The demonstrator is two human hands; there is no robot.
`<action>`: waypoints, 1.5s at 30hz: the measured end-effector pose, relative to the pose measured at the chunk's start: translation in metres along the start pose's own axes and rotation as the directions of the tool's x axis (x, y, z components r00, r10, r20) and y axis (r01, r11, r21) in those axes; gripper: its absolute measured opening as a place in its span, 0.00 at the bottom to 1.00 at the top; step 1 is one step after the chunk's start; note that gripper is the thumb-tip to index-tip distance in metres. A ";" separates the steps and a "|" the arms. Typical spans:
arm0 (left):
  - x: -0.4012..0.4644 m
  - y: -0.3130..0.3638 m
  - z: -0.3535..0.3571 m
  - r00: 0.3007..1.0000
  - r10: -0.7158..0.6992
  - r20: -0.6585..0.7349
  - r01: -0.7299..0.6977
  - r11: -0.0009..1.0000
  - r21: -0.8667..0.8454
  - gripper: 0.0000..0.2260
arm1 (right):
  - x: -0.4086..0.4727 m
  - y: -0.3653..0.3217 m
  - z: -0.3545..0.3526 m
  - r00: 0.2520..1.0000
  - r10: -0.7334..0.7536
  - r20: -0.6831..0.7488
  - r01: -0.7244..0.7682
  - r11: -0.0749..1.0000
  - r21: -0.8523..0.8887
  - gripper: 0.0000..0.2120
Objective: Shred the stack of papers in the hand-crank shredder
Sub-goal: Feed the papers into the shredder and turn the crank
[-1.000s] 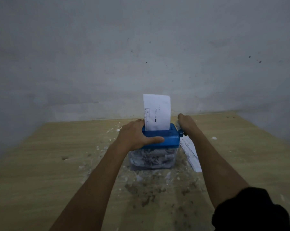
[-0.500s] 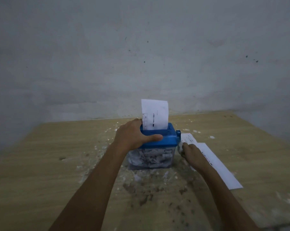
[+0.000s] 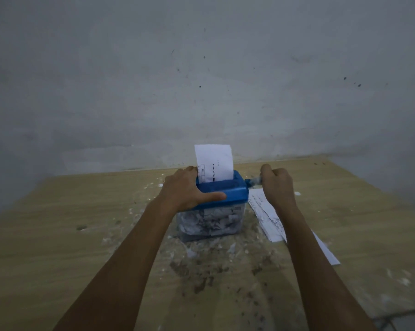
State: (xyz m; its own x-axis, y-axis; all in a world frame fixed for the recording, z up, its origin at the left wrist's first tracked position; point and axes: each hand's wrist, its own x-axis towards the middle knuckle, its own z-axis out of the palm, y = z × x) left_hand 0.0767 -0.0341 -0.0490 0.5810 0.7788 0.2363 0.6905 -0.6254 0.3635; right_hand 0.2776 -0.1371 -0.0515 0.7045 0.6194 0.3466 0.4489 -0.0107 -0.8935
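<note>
So your right hand is curled tight round the crank and your left hand clamps the shredder lid, one sheet upright in its slot. Remaining papers lie just right of the shredder; its bin looks packed, so shreds could back up and jam it.

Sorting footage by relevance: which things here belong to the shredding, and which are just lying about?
In use: shredder, sheet in its slot, crank, paper stack, left hand, right hand.
Lying about: scraps and dark specks on the table.
</note>
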 end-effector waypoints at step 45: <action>0.000 0.000 0.000 0.999 -0.022 0.032 0.020 0.998 0.055 0.46 | -0.010 0.004 0.004 0.999 0.037 -0.025 -0.034 0.995 0.092 0.23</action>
State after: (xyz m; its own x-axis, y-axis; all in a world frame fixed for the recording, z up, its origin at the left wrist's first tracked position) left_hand 0.0767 -0.0344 -0.0493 0.5797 0.7902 0.1990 0.7245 -0.6116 0.3180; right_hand 0.2704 -0.1406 -0.0595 0.7341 0.5986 0.3206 0.3723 0.0400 -0.9272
